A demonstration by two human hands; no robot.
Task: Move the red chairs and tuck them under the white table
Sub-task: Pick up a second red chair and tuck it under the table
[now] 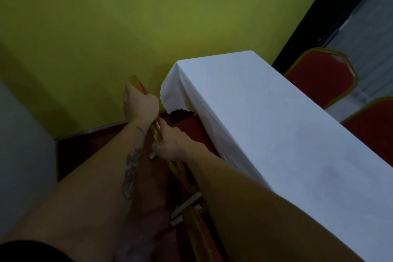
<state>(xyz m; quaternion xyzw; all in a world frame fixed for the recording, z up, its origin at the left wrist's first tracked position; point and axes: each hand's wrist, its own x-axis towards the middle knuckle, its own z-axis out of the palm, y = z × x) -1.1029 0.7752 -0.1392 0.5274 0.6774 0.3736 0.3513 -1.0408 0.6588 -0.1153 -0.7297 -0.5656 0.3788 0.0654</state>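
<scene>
Sideways to the table (276, 123), both hands, left (140, 104) and right (172, 144), clenched the chair back (158, 132), its top rail running away from the person.

Red chairs (321, 78), gold frames; white table (265, 117).

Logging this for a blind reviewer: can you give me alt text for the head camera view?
Both hands, left and right, grip the gold frame of a red chair beside a white-clothed table. Two more red chairs stand at the table's far side.
</scene>
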